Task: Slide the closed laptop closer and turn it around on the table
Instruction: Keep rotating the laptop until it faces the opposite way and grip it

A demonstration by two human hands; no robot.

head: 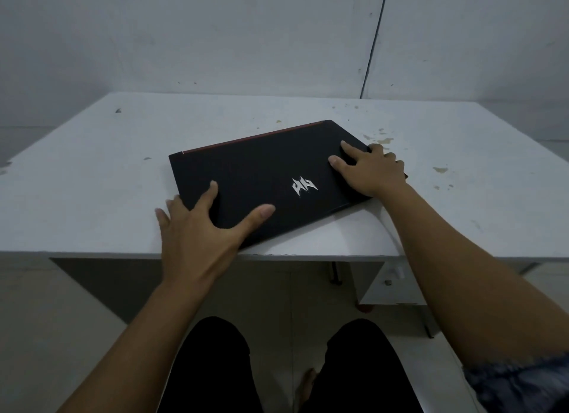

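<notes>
1. Fingers (pixel 212 188) of the left hand (pixel 197 237) are spread wide and lie flat over the near left corner of the closed laptop (pixel 261 178), thumb stretched along the lid; they press rather than clasp.
2. Right hand (pixel 371 172) rests on the laptop's right end, two fingers (pixel 348 147) flat on the lid and the others curled over the far right edge, gripping it.
3. Black, with a silver emblem (pixel 304 186) and a red strip (pixel 252 137) along its far edge, the laptop lies askew on the white desk (pixel 92 181), its near corner at the front edge.
4. Yellowish stains (pixel 385 140) mark the desk to the right.
5. Below, dark-clad knees (pixel 215 351) and a patterned sleeve (pixel 523 382) show.
</notes>
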